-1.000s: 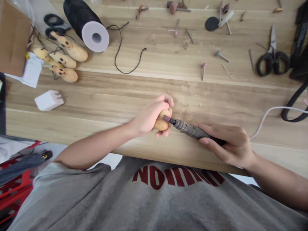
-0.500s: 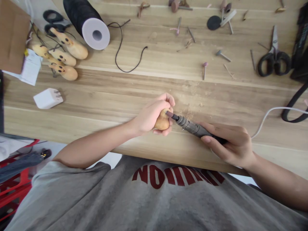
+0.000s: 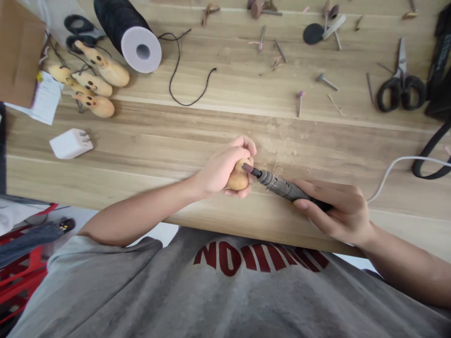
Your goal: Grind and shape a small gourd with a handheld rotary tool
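The left hand (image 3: 222, 170) has its fingers curled round a gourd (image 3: 237, 180), toward four o'clock; the right hand (image 3: 347, 211) grips a grinder (image 3: 279, 186) pointing to ten o'clock.

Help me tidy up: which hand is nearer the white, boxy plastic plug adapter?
Left: the left hand is right of the adapter and slightly lower in view; the right hand lies much farther right.

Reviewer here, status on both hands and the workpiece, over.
Left hand: closed round small gourd. Right hand: gripping rotary tool, tip at gourd's upper part. Nothing visible blocking between tool and gourd.
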Demonstrator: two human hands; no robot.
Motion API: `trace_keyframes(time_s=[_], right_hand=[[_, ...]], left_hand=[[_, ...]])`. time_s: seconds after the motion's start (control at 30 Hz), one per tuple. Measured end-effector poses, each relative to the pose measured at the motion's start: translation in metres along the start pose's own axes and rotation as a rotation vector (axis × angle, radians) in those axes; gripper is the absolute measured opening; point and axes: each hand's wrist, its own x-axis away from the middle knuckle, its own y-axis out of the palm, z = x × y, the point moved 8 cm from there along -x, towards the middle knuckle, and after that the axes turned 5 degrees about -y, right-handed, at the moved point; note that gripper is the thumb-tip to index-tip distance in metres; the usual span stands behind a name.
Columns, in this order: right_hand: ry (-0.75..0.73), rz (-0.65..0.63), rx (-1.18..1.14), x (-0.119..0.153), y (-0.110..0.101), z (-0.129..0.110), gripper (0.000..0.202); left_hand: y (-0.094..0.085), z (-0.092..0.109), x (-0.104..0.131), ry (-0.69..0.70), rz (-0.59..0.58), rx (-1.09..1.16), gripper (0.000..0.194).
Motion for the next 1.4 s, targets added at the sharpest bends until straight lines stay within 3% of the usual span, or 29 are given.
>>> trace_keyframes(time_s=[0.6,0.87,1.4], right_hand=[[0.003,0.025,-0.016,0.0009,-0.0028,0.0018,0.034],[0.012,0.030,-0.018,0.0018,-0.0026,0.0031,0.035],[0.034,0.018,-0.013,0.0016,-0.0026,0.0044,0.032]], left_hand=[[-0.0031,0.0003,-0.0014,0.013,0.003,-0.008,0.002],[-0.0019,-0.0026,-0.0025,0.029,-0.026,0.018,0.033],[-0.0007,-0.0042,-0.0027,0.009,-0.051,-0.005,0.040]])
